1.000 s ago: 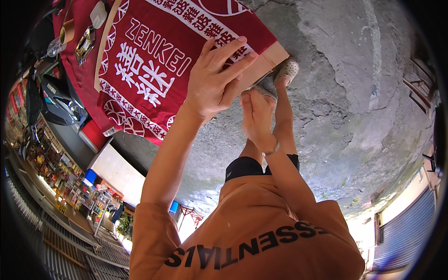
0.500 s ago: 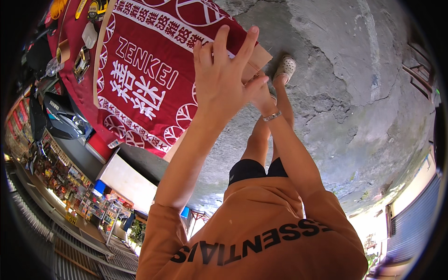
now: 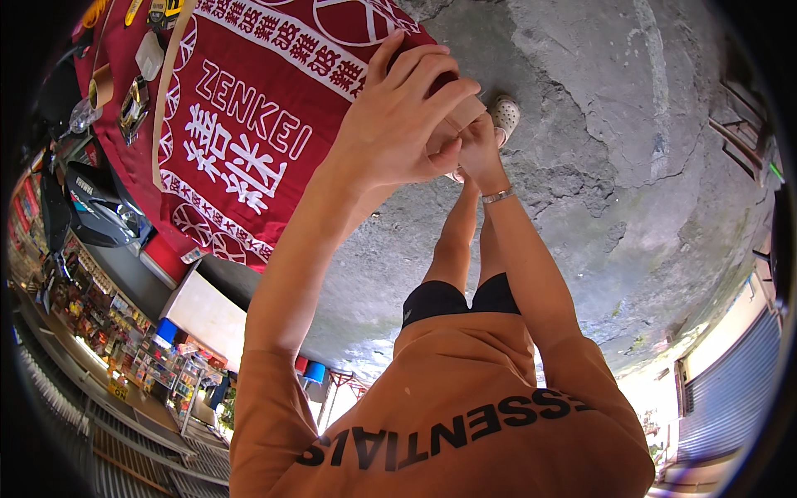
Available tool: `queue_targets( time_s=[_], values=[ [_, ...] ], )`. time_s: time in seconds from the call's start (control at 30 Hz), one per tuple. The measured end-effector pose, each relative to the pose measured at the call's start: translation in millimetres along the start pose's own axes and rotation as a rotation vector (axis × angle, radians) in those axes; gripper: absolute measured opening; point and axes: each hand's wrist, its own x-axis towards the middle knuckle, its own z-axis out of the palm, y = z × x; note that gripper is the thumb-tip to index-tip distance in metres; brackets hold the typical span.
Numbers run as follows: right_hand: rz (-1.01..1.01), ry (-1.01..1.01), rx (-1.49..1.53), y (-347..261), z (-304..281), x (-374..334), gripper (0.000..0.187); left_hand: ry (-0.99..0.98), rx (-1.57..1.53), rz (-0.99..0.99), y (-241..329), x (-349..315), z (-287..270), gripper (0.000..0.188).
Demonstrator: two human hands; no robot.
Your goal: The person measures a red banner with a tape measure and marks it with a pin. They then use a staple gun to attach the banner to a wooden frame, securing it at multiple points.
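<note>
Over the right-hand edge of a red cloth with white patterns [image 3: 241, 124], my left hand [image 3: 407, 116] bends its fingers around a piece of brown cardboard [image 3: 466, 110]. Its thumb curls in below the fingers. My right hand [image 3: 481, 149], with a metal bracelet [image 3: 498, 196] on the wrist, grips the same cardboard close to the left thumb. The fingers of both hands hide most of the piece. More brown cardboard shows under my left wrist.
At the cloth's left lie a tape roll [image 3: 101, 86], a yellow-black tape measure [image 3: 163, 12] and a small metal object [image 3: 134, 109]. A motorbike [image 3: 104, 207] and a shop shelf [image 3: 124, 332] are further left. Cracked concrete floor [image 3: 581, 166] lies to the right.
My left hand's fingers have gone from spread to bent around the cardboard. My right hand has moved slightly up and right. The cloth sits a little further left in view.
</note>
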Motion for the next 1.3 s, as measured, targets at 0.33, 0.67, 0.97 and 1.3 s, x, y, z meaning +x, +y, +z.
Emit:
queue_targets(
  time_s=[0.33,0.67,0.97,1.3],
  values=[
    [-0.032,0.052,0.203,10.2,2.1,5.8,0.025,0.049,0.001,-0.009,4.2,0.3,6.4,0.062],
    [-0.105,0.029,-0.029,-3.1,-3.2,3.3,0.023,0.02,0.017,-0.007,4.8,1.5,7.4,0.064],
    [0.058,0.011,-0.027,-10.1,-21.2,4.2,0.014,-0.025,0.016,0.01,1.6,3.7,13.3,0.064],
    [0.127,-0.107,-0.05,-3.9,-53.7,4.9,0.016,-0.02,0.029,0.039,0.0,3.2,7.7,0.067]
  ],
)
